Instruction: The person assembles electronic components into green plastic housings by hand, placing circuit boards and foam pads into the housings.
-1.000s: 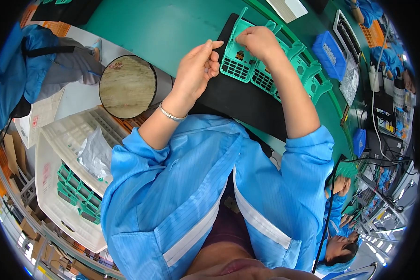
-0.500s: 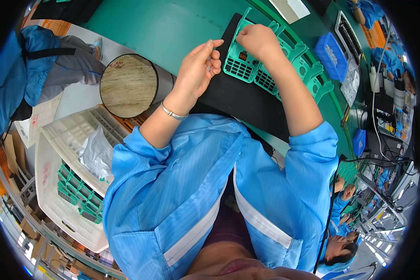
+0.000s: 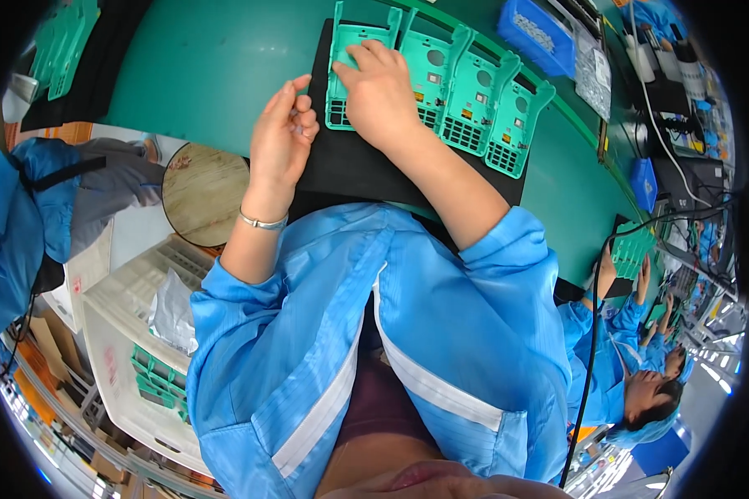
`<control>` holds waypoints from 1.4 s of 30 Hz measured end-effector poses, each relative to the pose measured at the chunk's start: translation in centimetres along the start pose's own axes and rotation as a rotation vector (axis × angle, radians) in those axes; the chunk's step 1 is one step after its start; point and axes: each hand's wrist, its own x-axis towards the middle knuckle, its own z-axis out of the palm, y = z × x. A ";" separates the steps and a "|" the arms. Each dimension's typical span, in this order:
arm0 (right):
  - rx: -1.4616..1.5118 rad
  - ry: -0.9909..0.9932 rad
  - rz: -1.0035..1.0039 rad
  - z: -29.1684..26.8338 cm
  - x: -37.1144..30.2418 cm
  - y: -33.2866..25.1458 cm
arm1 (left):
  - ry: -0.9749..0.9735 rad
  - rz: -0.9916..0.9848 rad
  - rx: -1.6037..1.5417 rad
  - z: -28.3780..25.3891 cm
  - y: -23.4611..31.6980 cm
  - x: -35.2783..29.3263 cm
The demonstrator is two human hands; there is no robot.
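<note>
Several green plastic housings [image 3: 473, 104] with square-grid grilles and round holes stand side by side on a black mat [image 3: 334, 170]. Small yellow and dark parts show inside some of them. My right hand [image 3: 380, 93] reaches over the leftmost housing [image 3: 339, 115], fingers apart and bent, their tips touching its inner face. Whatever lies under that palm is hidden. Just left of the mat, my left hand [image 3: 283, 133] is raised with its fingers curled and thumb and forefinger close together. Anything between them is too small to make out.
A blue bin of small pale parts [image 3: 539, 35] and a clear plastic bag [image 3: 591, 79] are at the back right. Left of me are a round stool [image 3: 204, 195] and a white crate [image 3: 112, 366] with green parts. Co-workers sit to the left and right.
My right hand has gone from a closed grip above the housings to spread fingers on the leftmost one. The whole view has shifted; my left hand stays curled beside the mat.
</note>
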 end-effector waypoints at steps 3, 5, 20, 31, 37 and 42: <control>0.072 0.029 0.031 -1.5 -1.1 0.7 | -0.032 -0.024 0.034 -0.2 0.9 0.0; 0.102 0.062 0.056 -3.8 -3.2 1.9 | -0.016 -0.011 0.106 0.0 1.4 -0.9; -0.215 -0.078 0.194 -6.2 -8.0 8.5 | -0.007 0.017 0.630 0.8 1.7 -1.2; -0.036 0.002 0.156 -5.7 -5.3 5.1 | 0.024 0.004 0.751 0.9 0.9 -0.8; -0.077 -0.046 0.197 -2.8 -4.4 4.5 | 0.006 -0.037 0.788 0.3 1.2 -0.5; -0.092 -0.014 0.200 -3.5 -4.6 5.4 | -0.002 -0.024 0.829 1.6 1.0 0.1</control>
